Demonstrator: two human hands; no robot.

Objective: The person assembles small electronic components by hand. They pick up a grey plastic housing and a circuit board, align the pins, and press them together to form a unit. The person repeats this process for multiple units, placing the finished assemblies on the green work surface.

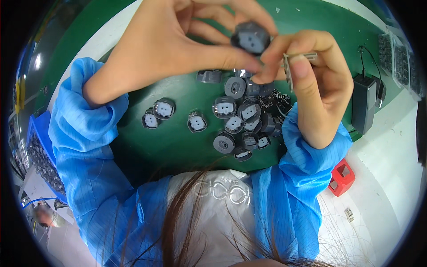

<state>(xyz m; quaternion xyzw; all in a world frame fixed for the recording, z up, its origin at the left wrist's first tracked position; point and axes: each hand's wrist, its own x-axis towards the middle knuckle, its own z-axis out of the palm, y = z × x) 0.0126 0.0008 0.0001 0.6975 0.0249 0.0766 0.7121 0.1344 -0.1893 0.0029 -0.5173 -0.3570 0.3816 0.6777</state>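
Observation:
Above the middle of the green mat, my left hand (164, 49) is closed on a dark grey round housing (251, 39) with a lighter face and two small holes. It sits between thumb and fingers and is slightly blurred. My right hand (320, 75) pinches a small silver metal piece (288, 73) with a prong, between thumb and forefinger. Its fingertips come close to the round housing; I cannot tell whether they touch it. Below both hands lies a cluster of similar grey round housings (223, 107), several with pale two-holed inserts. Three more, including one housing (197, 121), lie apart to the left.
Small black electronic parts (275, 101) lie beside the cluster near my right sleeve. A black power adapter (364, 104) with a cable stands at the right. Beyond it is a clear divided tray (398, 62). A red block (341, 178) and a blue bin (42, 124) of dark parts flank me.

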